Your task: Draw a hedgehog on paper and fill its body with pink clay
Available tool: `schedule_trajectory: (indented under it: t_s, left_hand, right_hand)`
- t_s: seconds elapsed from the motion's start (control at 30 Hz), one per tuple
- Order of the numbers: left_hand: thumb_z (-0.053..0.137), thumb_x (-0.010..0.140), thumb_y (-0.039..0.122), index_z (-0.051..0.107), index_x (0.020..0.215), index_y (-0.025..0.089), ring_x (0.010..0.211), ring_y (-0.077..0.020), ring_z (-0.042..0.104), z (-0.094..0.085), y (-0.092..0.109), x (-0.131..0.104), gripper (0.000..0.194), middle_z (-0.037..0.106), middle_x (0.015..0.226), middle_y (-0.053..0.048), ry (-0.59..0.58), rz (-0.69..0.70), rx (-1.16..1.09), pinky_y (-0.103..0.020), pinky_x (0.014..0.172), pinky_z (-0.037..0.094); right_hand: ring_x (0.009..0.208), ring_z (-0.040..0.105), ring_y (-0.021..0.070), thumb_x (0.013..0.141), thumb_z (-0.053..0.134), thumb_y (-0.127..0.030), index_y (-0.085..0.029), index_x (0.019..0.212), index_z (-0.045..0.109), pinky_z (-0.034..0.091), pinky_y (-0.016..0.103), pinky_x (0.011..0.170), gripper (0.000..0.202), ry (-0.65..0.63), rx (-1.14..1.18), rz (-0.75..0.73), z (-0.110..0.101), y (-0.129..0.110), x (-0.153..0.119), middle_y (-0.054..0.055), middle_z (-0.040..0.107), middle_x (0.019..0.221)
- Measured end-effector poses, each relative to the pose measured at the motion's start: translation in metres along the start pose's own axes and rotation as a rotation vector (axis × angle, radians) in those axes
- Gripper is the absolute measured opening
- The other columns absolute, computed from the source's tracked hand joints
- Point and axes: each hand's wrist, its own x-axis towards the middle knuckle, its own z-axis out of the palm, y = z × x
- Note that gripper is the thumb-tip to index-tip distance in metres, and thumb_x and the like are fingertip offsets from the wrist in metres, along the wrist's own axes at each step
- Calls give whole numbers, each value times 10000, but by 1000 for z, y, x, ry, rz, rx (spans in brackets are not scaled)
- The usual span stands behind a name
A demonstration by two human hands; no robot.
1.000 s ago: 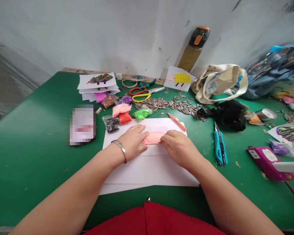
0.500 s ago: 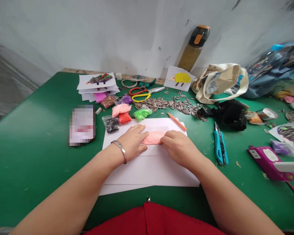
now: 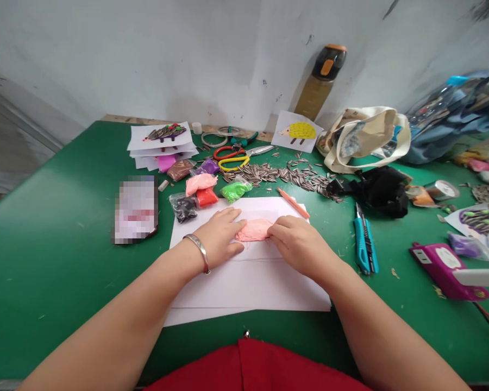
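A flattened oval of salmon-pink modelling clay [image 3: 253,229] lies on white paper [image 3: 244,288] in front of me. My left hand [image 3: 222,233] rests flat on the paper with fingers spread, its thumb and fingertips at the clay's left end. On the other side, the bent fingers of my right hand [image 3: 295,241] are pressed together on the clay's right edge; the exact fingertip contact is partly hidden. Faint drawn lines show just below the clay. An orange pen [image 3: 293,202] lies on the paper beyond my right hand.
Bags of coloured clay [image 3: 201,184], scissors [image 3: 232,160] and sunflower seeds [image 3: 293,176] lie beyond the paper. A blue utility knife [image 3: 365,244] and a magenta glue gun [image 3: 446,271] are at right. A hedgehog picture [image 3: 297,131] leans near a bottle [image 3: 318,81].
Both hands keep almost the same place on the clay. The whole view has shifted very slightly.
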Motion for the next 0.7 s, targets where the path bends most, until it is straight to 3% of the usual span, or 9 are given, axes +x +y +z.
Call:
schedule_trajectory:
  t_s: [0.3, 0.57, 0.7]
  left_hand:
    - [562, 836, 295, 581, 1136, 191, 1128, -284, 476, -1, 0, 0, 318, 537, 1203, -104, 3, 8, -5, -424, 1003, 358]
    - [577, 802, 217, 575, 1152, 158, 1128, -262, 486, -9, -3, -2, 355, 496, 1267, -123, -97, 10, -56, -367, 980, 404]
    - [584, 798, 211, 567, 1165, 159, 1121, -252, 495, -9, -6, -3, 370, 491, 1267, -120, -112, 12, -67, -360, 976, 414]
  right_hand:
    - [726, 494, 172, 885, 478, -102, -160, 776, 644, 311, 294, 650, 207, -22, -32, 7, -1, 0, -1, 61, 589, 761]
    - [792, 546, 179, 949, 392, -143, -152, 915, 598, 379, 284, 674, 209, 142, 171, 89, -3, -7, -3, 76, 594, 874]
    - [776, 529, 184, 951, 376, -139, -152, 891, 588, 368, 283, 670, 221, 94, 168, 47, 8, -19, 3, 69, 590, 815]
